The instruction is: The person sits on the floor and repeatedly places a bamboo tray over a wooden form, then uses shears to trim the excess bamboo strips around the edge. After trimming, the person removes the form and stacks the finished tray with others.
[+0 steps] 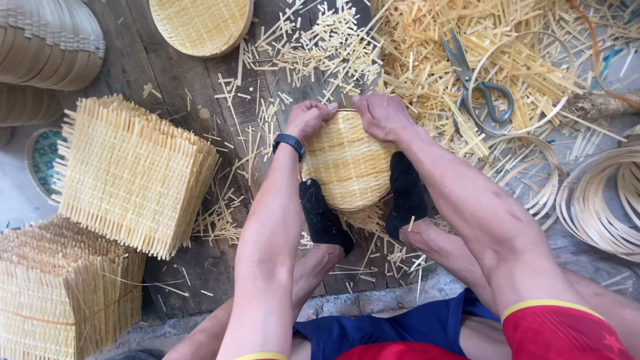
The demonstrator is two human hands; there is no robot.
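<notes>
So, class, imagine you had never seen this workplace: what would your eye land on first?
Probably the round woven basket at the centre, gripped at its top edge by the left hand and the right hand and braced between two black-socked feet. Next, the stacks of woven mats on the left, and the scissors among cut strips at upper right.

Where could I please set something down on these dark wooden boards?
Barest: dark boards between stacked woven mats and round woven tray. Crowded: straw cuttings around grey scissors, bamboo hoops.
</notes>
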